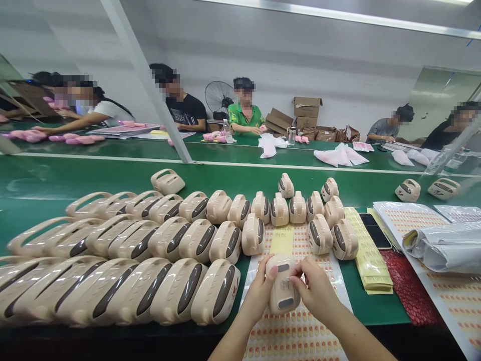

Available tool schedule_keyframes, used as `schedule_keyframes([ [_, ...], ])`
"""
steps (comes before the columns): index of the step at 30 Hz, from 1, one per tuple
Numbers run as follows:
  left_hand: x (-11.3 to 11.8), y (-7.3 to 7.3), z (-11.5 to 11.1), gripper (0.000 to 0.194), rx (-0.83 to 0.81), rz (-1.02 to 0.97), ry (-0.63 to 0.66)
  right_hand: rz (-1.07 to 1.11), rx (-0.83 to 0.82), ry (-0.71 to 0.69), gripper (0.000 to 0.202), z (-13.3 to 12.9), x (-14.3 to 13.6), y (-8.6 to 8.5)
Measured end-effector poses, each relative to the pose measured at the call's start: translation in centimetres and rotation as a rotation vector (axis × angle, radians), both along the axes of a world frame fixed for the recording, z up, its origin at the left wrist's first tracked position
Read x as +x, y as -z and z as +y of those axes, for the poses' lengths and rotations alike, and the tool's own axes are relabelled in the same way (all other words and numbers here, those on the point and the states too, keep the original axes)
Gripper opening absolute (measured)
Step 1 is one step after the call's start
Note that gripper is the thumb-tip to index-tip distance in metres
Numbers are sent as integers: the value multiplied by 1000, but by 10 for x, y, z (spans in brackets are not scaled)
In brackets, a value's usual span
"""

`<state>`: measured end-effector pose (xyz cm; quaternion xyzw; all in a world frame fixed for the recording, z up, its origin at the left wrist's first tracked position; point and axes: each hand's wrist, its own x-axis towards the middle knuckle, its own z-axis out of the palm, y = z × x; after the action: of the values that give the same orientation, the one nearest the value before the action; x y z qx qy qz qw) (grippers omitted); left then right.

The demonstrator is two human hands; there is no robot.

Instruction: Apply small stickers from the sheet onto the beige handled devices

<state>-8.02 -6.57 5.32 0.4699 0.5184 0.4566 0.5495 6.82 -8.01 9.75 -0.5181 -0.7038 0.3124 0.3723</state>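
A beige plastic device [284, 296] is in my left hand [259, 291], with fingers and thumb round its left side. Its underside faces me and shows two grey pads and small printed text. My right hand [314, 285] is at the device's right edge, thumb and fingertips pinched together over it. Whatever may be between those fingertips is too small to make out. Beneath both hands lies a sheet of small orange-and-yellow stickers [300, 333]. A pale yellow label sheet [281, 240] rests on its far part, just beyond the device.
Rows of similar beige devices with handles [216, 293] fill the left and middle of the green table [124, 173]. To the right lie yellow label strips [370, 255], a phone [375, 230] and more sticker sheets [413, 215]. Several people sit across, beyond a slanted white post [150, 85].
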Motion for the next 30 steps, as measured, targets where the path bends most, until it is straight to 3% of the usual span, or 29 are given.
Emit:
schedule_keyframes([
  [5, -1, 5, 1, 68, 30, -23, -3, 131, 29, 49, 14, -6, 3, 7],
  [9, -2, 9, 4, 72, 32, -10, -32, 107, 54, 94, 9, -3, 4, 12],
  [15, 1, 4, 0, 78, 21, 67, -37, -184, 415, 187, 18, -4, -6, 22],
  [18, 2, 5, 0, 77, 40, 118, -50, -175, 470, 185, 20, -7, -9, 23],
  [21, 1, 9, 2, 74, 56, 110, -78, -20, 401, 111, 15, -10, -7, 20],
  [25, 0, 6, 1, 71, 41, 67, -111, 201, 241, 161, 19, -16, 3, 18],
  [28, 4, -4, -2, 69, -19, -163, -109, 340, 72, 230, 20, -18, 16, 25],
  [30, 8, -9, -3, 67, -126, -402, -72, 385, -24, 287, 34, -18, 24, 33],
])
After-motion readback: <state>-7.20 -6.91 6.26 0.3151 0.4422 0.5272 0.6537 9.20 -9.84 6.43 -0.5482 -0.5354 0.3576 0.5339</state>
